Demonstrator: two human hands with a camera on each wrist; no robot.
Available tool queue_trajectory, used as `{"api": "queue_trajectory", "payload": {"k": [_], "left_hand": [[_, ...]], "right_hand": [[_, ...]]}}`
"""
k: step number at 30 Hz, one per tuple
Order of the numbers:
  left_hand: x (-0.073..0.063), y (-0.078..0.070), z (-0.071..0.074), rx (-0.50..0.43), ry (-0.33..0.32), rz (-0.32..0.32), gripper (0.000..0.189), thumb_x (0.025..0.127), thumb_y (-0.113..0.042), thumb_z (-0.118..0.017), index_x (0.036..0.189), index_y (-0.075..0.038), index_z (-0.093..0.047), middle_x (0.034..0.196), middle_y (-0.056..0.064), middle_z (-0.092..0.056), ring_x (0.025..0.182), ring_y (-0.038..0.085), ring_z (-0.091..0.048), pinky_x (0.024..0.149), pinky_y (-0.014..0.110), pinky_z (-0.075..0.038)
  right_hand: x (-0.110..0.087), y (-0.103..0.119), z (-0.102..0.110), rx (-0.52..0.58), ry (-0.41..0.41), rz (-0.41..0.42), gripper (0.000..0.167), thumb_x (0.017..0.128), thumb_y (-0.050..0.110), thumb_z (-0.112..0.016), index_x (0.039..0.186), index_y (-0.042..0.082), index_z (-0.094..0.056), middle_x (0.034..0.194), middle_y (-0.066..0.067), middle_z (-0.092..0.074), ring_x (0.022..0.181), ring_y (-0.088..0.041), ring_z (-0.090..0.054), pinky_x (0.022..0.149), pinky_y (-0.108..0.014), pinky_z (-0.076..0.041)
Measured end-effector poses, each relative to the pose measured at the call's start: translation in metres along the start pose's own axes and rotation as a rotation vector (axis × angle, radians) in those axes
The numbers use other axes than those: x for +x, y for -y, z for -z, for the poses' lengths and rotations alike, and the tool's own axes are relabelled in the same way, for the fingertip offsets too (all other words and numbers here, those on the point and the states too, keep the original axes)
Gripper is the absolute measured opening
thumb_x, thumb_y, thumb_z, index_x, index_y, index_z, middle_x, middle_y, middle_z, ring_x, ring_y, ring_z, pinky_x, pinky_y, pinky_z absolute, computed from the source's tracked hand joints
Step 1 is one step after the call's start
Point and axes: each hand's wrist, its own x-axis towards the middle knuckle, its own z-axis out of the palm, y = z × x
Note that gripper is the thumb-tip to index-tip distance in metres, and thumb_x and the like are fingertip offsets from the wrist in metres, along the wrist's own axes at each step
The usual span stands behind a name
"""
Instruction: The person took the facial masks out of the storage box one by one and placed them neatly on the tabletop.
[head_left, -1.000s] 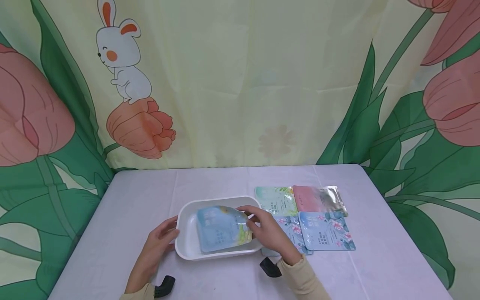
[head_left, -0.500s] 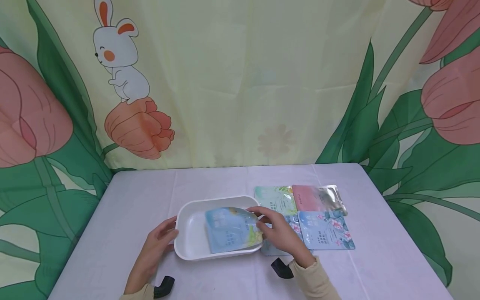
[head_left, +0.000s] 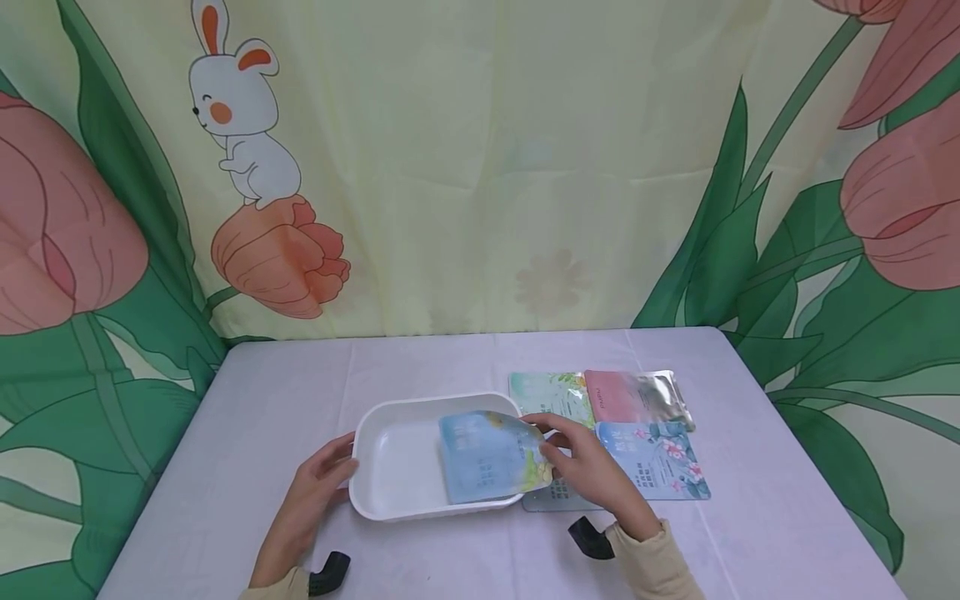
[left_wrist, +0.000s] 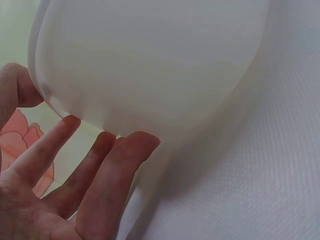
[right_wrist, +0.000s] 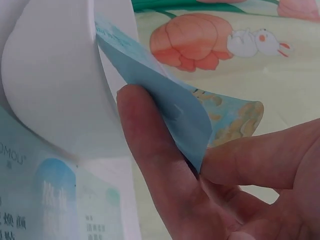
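Note:
A white plastic tray (head_left: pixel 393 471) stands on the cloth-covered table in the head view. At its left end, my left hand (head_left: pixel 313 487) grips the rim; the left wrist view has the thumb on the edge and fingertips (left_wrist: pixel 145 140) against the outer wall. My right hand (head_left: pixel 588 467) pinches the right edge of a light-blue face mask packet (head_left: pixel 487 462) between thumb and fingers. This packet overlaps the tray's right part and its right rim. Seen from the right wrist, the packet (right_wrist: pixel 165 95) bends, its plain blue back against a finger (right_wrist: pixel 145 130).
Several more face mask packets lie to the tray's right: a green one (head_left: pixel 547 393), a pink and silver one (head_left: pixel 618 398), and a blue floral one (head_left: pixel 656 462). Another blue packet (head_left: pixel 551 498) is partly hidden under my right hand. A printed curtain (head_left: pixel 480 167) hangs behind the table.
My right hand has moved right, drawing the light-blue face mask packet from mid-tray across to the right rim. The left hand and the tray stay where they were.

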Motion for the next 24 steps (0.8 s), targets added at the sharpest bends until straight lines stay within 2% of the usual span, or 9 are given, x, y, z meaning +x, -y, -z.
{"api": "queue_trajectory", "payload": {"k": [7,15,24], "left_hand": [[-0.001,0.0,0.0,0.002,0.001,0.008,0.059,0.093,-0.038,-0.068,0.145,-0.019,-0.048,0.147,0.013,-0.049,0.118,0.025,-0.06,0.086,0.037,-0.058],[-0.001,0.0,-0.001,0.0,0.0,-0.008,0.057,0.093,-0.036,-0.068,0.144,-0.019,-0.049,0.146,0.013,-0.05,0.118,0.025,-0.06,0.085,0.037,-0.058],[-0.001,0.0,-0.001,0.01,-0.004,-0.017,0.058,0.092,-0.038,-0.068,0.144,-0.019,-0.049,0.146,0.013,-0.05,0.119,0.026,-0.06,0.086,0.037,-0.059]], "right_hand": [[-0.007,-0.002,0.017,0.018,-0.024,-0.006,0.04,0.097,-0.003,-0.054,0.136,0.006,-0.056,0.132,-0.022,-0.055,0.108,-0.034,-0.064,0.063,-0.031,-0.058],[-0.013,-0.004,0.033,0.011,-0.046,-0.02,0.039,0.097,-0.004,-0.054,0.135,0.003,-0.055,0.135,-0.024,-0.054,0.102,-0.03,-0.064,0.061,-0.032,-0.057],[-0.023,-0.001,0.052,-0.001,-0.066,-0.035,0.039,0.098,-0.001,-0.055,0.137,0.0,-0.053,0.14,-0.025,-0.05,0.105,-0.032,-0.062,0.062,-0.031,-0.057]]}}
